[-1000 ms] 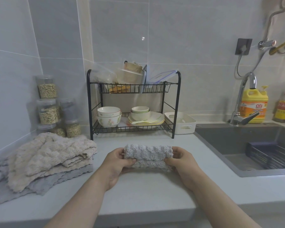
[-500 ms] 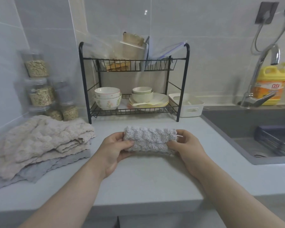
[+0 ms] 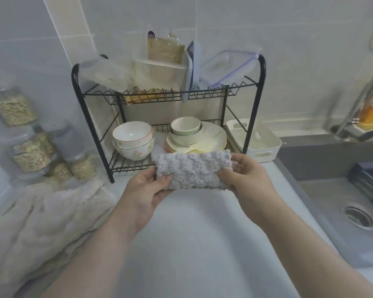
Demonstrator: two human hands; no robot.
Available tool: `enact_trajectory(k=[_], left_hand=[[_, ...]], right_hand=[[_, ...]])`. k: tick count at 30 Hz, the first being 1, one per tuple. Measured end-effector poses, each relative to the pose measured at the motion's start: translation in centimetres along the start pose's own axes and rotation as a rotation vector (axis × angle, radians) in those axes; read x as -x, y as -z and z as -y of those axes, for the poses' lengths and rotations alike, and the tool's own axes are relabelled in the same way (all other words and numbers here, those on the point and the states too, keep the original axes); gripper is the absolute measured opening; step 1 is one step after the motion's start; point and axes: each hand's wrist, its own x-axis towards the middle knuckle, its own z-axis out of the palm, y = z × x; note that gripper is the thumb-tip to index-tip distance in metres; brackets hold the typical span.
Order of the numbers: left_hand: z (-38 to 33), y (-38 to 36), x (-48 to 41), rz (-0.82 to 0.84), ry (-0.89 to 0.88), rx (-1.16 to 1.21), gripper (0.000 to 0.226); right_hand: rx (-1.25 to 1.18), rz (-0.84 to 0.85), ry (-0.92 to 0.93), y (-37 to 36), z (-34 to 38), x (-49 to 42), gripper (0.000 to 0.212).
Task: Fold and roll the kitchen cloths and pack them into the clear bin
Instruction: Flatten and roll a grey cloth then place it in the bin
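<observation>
Two bare forearms rise from the lower corners of the frame, sleeveless as far as shown. The left hand (image 3: 146, 190) and right hand (image 3: 249, 181) seemingly carry no rings or watch, though blur softens fingers (image 3: 243, 163).

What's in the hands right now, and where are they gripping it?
A rolled grey cloth, held above the counter: the left hand grips its left end, the right hand its right end.
</observation>
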Motion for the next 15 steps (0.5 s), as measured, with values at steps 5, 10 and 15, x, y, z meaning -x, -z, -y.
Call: enact_trajectory(k=[5, 10, 15], left_hand=[[-7.9, -3.0, 1.9, 0.131, -0.007, 0.008, 0.047], [-13.3, -8.7, 3.2, 0.241, 0.022, 0.052, 0.059], [-15.7, -17.0, 4.4, 0.407, 0.057, 0.137, 0.027]], right_hand=[[-0.028, 0.046, -0.090, -0.2, 9.0, 2.5, 0.037], [-0.073, -0.081, -0.120, 1.1, 17.6, 6.3, 0.044], [-0.003, -0.270, -0.005, 5.0, 24.5, 10.9, 0.032]])
